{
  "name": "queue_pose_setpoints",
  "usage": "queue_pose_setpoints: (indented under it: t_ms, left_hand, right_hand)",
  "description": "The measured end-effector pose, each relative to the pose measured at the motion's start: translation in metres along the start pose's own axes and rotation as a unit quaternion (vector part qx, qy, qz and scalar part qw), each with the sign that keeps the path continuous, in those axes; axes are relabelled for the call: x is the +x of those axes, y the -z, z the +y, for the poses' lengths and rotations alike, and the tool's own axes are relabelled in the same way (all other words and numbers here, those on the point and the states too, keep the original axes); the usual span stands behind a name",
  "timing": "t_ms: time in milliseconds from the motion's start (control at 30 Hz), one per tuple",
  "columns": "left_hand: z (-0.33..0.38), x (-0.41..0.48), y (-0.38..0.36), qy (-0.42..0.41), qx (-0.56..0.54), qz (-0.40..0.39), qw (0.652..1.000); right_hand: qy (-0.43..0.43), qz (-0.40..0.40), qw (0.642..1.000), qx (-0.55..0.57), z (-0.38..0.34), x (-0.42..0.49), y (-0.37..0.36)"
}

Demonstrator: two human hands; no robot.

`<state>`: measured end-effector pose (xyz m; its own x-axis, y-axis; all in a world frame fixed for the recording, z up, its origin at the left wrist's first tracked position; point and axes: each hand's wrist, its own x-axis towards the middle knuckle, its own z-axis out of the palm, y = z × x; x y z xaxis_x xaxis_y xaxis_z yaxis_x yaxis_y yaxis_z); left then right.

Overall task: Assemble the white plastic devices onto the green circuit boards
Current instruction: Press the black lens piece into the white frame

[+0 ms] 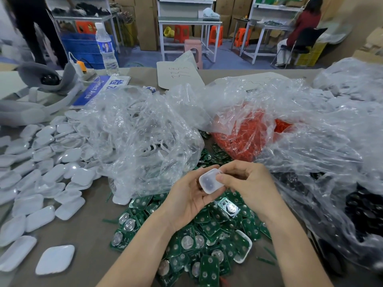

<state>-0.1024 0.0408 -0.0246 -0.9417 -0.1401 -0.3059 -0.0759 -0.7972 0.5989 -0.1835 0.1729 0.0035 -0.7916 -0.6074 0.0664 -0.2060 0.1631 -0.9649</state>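
My left hand (186, 196) cradles a white plastic device (209, 182) in curled fingers, and my right hand (251, 183) pinches its right edge, thumb on top. I hold it just above the pile of green circuit boards (207, 235) on the near counter (87, 230). More white shells (47, 168) lie spread to the left.

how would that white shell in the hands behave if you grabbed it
Probably light: the white shell sits in the fingertips of the left hand and right hand. Likely stiff, since it holds its rounded form under the pinch. Its glossy surface may be slippery.
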Motion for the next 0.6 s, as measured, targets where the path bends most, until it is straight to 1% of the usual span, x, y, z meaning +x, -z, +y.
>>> queue_pose_setpoints:
  t_ms: [267,400,600]
  left_hand:
    - [-0.0002,0.0007,-0.0008,0.004,0.004,0.022,1.000]
    - [-0.0001,0.0015,-0.0007,0.002,0.009,0.020,1.000]
    - [-0.0019,0.0036,0.0036,0.007,-0.001,0.002,1.000]
  right_hand:
    - [0.007,0.007,0.999,-0.033,0.0035,0.0019,-0.0040]
    - [0.020,0.025,0.998,-0.061,0.0030,0.0013,-0.0062]
    - [0.011,0.032,0.996,-0.080,0.0016,0.0012,-0.0069]
